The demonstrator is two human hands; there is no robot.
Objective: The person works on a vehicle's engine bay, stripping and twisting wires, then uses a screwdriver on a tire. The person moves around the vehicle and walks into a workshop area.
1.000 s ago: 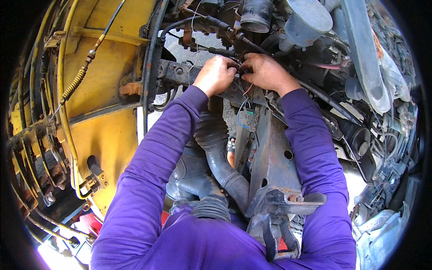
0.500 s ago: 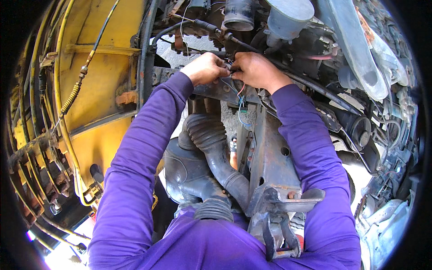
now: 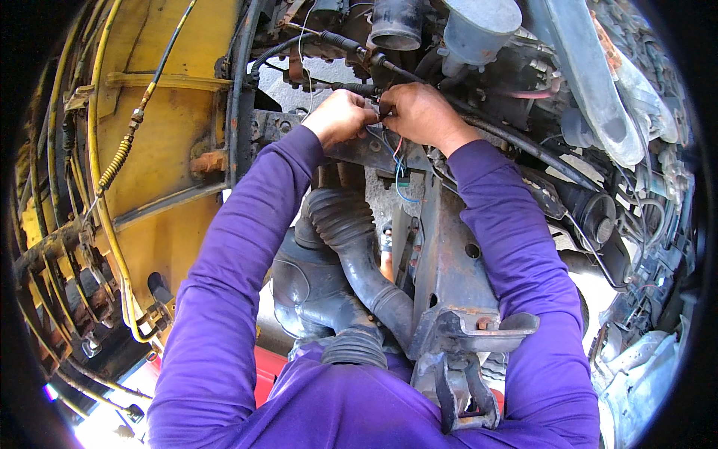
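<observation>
My left hand (image 3: 345, 114) and my right hand (image 3: 417, 112) meet at thin wires above a dark metal frame rail (image 3: 278, 126), their fingertips pinched together on the wires. Blue and red wires (image 3: 398, 153) dangle below the fingers to a small green piece (image 3: 403, 182). Exactly what lies between the fingertips is partly hidden. A black cable (image 3: 404, 73) runs just behind my hands, and a white wire (image 3: 310, 93) hangs left of them.
Yellow panel (image 3: 168, 150) with hoses at left; ribbed duct (image 3: 340, 217) and steel bracket (image 3: 486, 337) below; grey reservoir (image 3: 480, 26), pipe (image 3: 395, 22) and long grey arm (image 3: 583, 75) above. Something skin-coloured (image 3: 386, 262) shows low in the gap, too small to identify.
The view has shifted, so the machinery and my hands appear a little further left and higher. My fingers stay together at the wires with small movements; the dangling wires have shifted slightly.
</observation>
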